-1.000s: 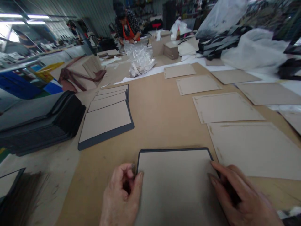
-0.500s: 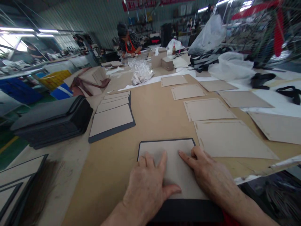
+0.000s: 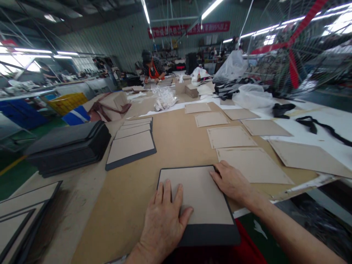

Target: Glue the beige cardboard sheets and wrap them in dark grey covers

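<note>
A grey board with a dark folded border [image 3: 200,194] lies flat at the near edge of the brown table [image 3: 176,143]. My left hand [image 3: 164,220] rests flat on its near left part, fingers stretched out. My right hand [image 3: 232,182] lies on the board's right edge, fingers spread and pointing left. Neither hand holds anything. Just right of the board lies a bare grey card sheet [image 3: 253,165].
A row of bordered boards [image 3: 131,146] lies to the left, beside a stack of dark sheets [image 3: 68,146]. More bare card sheets [image 3: 229,136] run up the right side. More bordered boards [image 3: 22,209] sit near left. Another person [image 3: 152,68] works at the far end, near plastic bags [image 3: 251,97].
The view has lifted and widened. My hands have slid apart across the board, the left toward its near left part, the right out to its right edge.
</note>
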`<state>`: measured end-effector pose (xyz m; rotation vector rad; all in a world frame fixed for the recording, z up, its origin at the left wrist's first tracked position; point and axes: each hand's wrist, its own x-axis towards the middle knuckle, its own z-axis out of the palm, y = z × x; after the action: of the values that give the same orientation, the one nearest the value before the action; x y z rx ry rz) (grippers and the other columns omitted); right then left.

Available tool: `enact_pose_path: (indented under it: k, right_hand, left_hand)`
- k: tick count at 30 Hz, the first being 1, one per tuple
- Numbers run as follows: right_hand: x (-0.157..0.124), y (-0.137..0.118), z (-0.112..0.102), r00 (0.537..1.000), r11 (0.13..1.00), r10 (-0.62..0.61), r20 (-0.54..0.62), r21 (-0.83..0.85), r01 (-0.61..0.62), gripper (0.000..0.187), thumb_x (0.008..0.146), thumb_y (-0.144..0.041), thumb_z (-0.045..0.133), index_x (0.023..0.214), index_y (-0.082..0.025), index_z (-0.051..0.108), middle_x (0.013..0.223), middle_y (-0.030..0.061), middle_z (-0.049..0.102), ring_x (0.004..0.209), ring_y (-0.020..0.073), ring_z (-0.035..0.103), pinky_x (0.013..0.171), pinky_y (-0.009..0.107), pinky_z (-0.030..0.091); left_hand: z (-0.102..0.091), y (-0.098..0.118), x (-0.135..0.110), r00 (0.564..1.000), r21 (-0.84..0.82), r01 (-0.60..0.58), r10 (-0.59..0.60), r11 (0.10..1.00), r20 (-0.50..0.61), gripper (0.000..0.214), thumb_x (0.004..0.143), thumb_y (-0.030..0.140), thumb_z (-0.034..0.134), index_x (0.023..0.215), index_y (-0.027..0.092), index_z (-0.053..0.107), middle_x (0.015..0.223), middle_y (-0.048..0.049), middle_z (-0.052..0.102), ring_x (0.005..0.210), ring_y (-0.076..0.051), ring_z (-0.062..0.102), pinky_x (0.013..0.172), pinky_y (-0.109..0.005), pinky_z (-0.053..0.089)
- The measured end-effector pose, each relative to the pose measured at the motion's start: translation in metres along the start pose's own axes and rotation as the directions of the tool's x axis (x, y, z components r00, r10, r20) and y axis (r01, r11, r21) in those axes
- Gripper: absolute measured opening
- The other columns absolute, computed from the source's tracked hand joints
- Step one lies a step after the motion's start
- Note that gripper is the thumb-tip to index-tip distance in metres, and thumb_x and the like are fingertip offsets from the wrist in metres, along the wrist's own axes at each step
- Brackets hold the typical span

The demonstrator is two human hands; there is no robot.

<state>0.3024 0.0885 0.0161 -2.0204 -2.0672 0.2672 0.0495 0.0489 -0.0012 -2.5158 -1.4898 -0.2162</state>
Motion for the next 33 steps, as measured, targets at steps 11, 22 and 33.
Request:
enact_pose_path:
  k: [11,22,33]
  right_hand:
    - [0.012,0.008,0.001,0.998,0.951,0.042,-0.043,0.308,-0.027,0.010,0.084,-0.023,0.057,0.088,-0.016,0.064,0.089,0.0062,0.061,0.083,0.0199,0.056,0.075,0.031,0.039]
    - [0.017,-0.002,-0.006,0.991,0.472,0.130,0.025,0.877,-0.084,0.041,0.076,-0.052,0.067,0.097,-0.017,0.062,0.073,-0.0015,0.062,0.066,0.0160,0.057,0.059,0.027,0.042]
    - [-0.017,-0.017,-0.027,0.982,0.009,0.022,0.188,0.982,-0.189,0.045,0.067,-0.048,0.085,0.099,-0.017,0.075,0.085,0.0081,0.076,0.069,0.0242,0.070,0.066,0.035,0.058]
  left_hand:
    - [-0.002,0.001,-0.001,1.000,-0.027,0.016,-0.016,0.999,-0.003,0.057,0.090,0.051,0.054,0.138,0.019,0.058,0.140,-0.0247,0.055,0.127,-0.044,0.053,0.099,-0.057,0.047]
    - [-0.001,-0.001,-0.005,0.998,-0.066,0.052,-0.055,0.996,-0.037,0.069,0.090,0.057,0.054,0.143,0.014,0.051,0.144,-0.0211,0.053,0.132,-0.039,0.049,0.103,-0.055,0.045]
    - [-0.002,-0.009,-0.013,0.901,-0.440,0.184,-0.330,0.879,-0.282,0.095,0.080,0.046,0.069,0.153,0.009,0.022,0.157,-0.0253,0.031,0.145,-0.039,0.031,0.113,-0.057,0.035]
